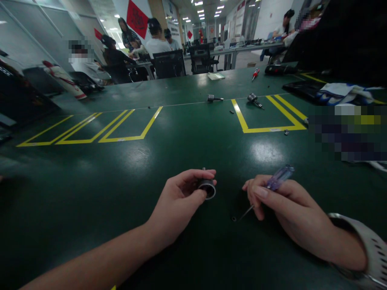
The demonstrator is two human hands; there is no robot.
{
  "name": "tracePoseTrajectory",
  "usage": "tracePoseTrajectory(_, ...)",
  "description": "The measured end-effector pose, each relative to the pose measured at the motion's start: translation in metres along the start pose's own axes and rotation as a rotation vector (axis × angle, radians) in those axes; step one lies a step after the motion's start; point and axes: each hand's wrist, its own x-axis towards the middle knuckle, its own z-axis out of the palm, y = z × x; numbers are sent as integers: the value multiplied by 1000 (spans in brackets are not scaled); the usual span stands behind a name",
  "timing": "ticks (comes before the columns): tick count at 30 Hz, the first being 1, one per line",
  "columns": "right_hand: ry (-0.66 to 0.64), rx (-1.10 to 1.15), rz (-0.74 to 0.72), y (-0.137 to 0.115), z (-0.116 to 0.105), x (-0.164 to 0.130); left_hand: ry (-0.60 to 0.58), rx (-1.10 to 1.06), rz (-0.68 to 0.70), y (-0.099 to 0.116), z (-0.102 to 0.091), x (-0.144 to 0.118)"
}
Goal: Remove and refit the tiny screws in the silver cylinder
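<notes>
My left hand (181, 195) grips a small dark cylindrical metal part (207, 187) with a silvery rim, held just above the green table (121, 181). My right hand (276, 203) holds a screwdriver with a clear purple handle (279, 177); its thin shaft (245, 213) slants down to the left, and the tip rests by a tiny screw (234, 218) on the table. The two hands sit about a hand's width apart near the front edge.
Two similar metal parts (214, 98) (254, 99) lie farther back by yellow floor-tape rectangles (266, 117). A red screwdriver (255, 73), a white-blue cloth (343, 93) and dark trays lie at the right. Other people sit at desks beyond the table.
</notes>
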Motion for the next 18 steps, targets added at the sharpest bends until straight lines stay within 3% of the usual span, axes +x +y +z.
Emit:
tracePoseTrajectory(5, -3, -40, -8, -4, 3, 0, -31, -36, -5, 0, -4, 1)
tracePoseTrajectory(9, 6, -197, -33, -10, 6, -2, -63, -30, -8, -2, -6, 2)
tracePoseTrajectory(12, -13, -313, -135, -14, 7, -3, -73, -48, -14, -2, -6, 2)
tracePoseTrajectory(18, -197, -518, -365, -21, 10, -7, -29, -162, -1, -2, -3, 1)
